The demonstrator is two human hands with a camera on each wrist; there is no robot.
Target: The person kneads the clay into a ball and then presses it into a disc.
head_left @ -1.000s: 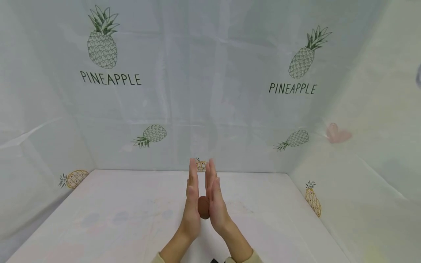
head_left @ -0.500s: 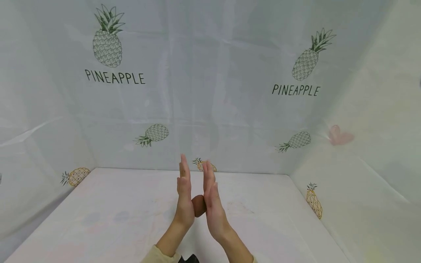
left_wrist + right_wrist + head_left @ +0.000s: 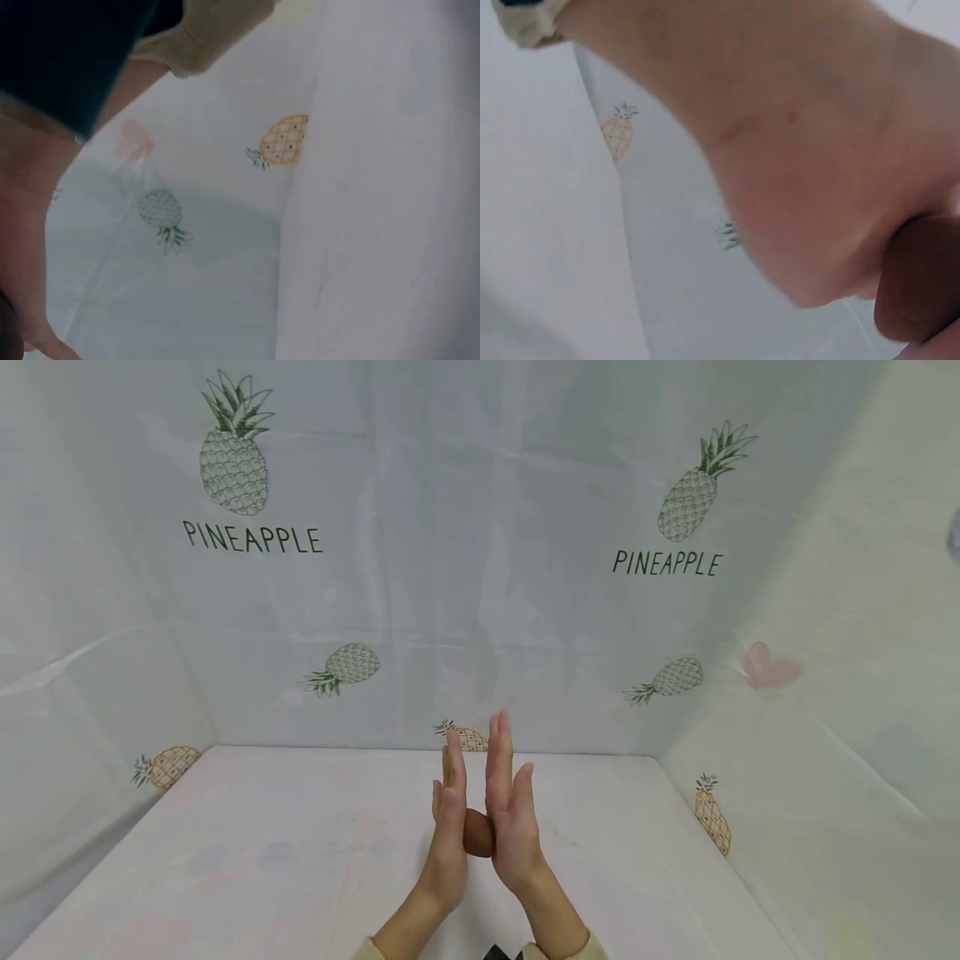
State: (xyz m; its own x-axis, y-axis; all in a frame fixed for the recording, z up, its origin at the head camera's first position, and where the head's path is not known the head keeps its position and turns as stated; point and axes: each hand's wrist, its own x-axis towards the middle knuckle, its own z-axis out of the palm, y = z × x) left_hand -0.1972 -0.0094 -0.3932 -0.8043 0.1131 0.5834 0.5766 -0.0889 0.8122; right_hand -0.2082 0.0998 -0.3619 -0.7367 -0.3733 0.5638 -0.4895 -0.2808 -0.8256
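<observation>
A smooth brown lump (image 3: 478, 833), rounded and looking like clay, sits pressed between the two palms above the table. My left hand (image 3: 450, 835) lies along its left side with straight fingers pointing up and forward. On the other side my right hand (image 3: 515, 827) presses against it, fingers likewise straight and the thumb a little apart. In the right wrist view the lump (image 3: 919, 281) shows large at the lower right, against the palm. Only a dark sliver of the lump (image 3: 7, 334) appears at the left wrist view's edge.
Beneath the hands spreads a table (image 3: 300, 877) under a pale cover with faint coloured marks. A back curtain (image 3: 480, 568) printed with pineapples rises behind it, and similar sheets (image 3: 825, 818) hang at both sides. Light sleeves (image 3: 566, 947) cover the forearms.
Both hands shifted left and then back right, the lump staying between them. The left hand has dropped back and the right hand has slid forward, rolling the lump between the palms.
</observation>
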